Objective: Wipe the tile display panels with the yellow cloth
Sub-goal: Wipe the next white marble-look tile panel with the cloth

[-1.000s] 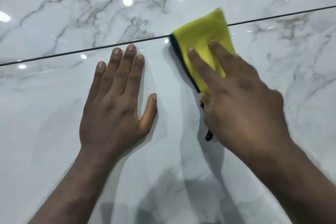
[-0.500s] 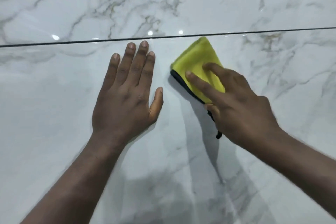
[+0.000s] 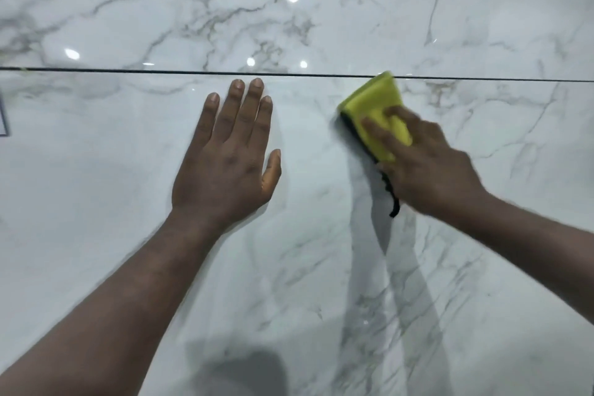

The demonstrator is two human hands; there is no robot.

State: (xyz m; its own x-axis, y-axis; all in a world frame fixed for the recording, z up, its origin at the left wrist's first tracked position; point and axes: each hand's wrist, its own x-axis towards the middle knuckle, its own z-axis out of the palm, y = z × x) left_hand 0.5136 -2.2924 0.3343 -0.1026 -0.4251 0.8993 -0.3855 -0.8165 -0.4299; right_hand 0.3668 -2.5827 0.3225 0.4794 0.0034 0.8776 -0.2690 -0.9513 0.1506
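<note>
While the fingers [image 3: 382, 133] of the right hand [image 3: 430, 170] lie straight and slightly apart on the folded yellow cloth [image 3: 374, 103], they press it flat to the lower tile panel [image 3: 96, 196]. The thumb is blurred, so I cannot tell if it hooks the edge. The cloth's top corner touches the dark joint [image 3: 128, 70] under the upper panel [image 3: 450, 10]. Left hand [image 3: 225, 170]: fingers straight and together, palm flat on the same panel, well left of the cloth.

Handling guess: the cloth is soft and light and will bunch on slick glossy tile. Load the folded pad, not the loose black-trimmed tail.

Versus 0.5 s ago: the cloth sits farther right of the left hand and up at the joint. The left hand stays planted.
</note>
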